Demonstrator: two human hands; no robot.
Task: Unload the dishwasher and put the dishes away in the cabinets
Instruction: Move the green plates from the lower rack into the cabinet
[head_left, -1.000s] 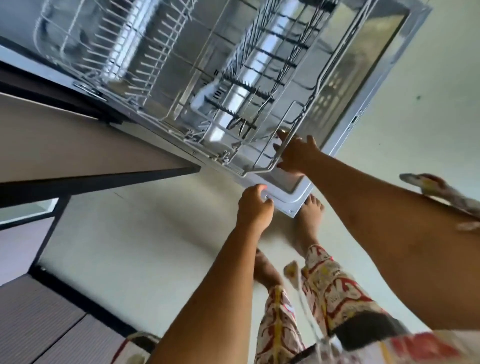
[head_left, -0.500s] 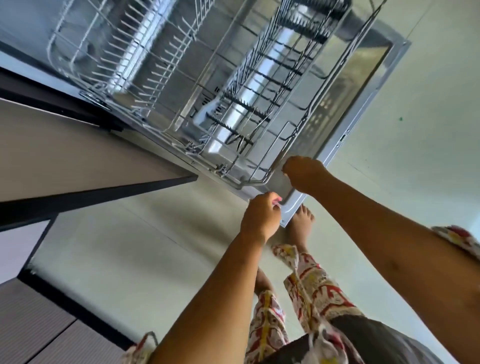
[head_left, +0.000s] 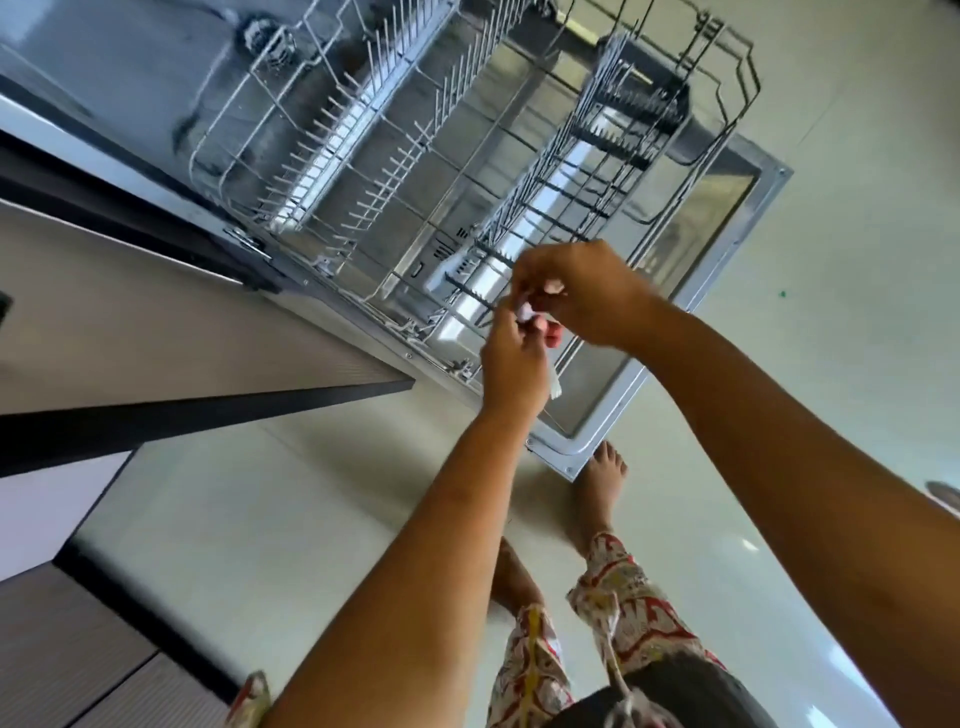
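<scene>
1. Across the upper half of the view, the dishwasher (head_left: 727, 218) is seen with its steel-lined door folded down flat above the pale floor (head_left: 260, 519).
2. A grey wire rack (head_left: 363, 156) is drawn out over that door; rows of upright light tines are seen on one side and dark tine strips on the other.
3. A beige cabinet front (head_left: 156, 332) is seen beside the dishwasher.
4. The right hand (head_left: 582, 291) is held above the rack's near corner, its fingers curled onto a small white object (head_left: 524, 312).
5. The left hand (head_left: 511, 364) is raised against it, and the same object is pinched at its fingertips.
6. The object is too blurred to be identified.
</scene>
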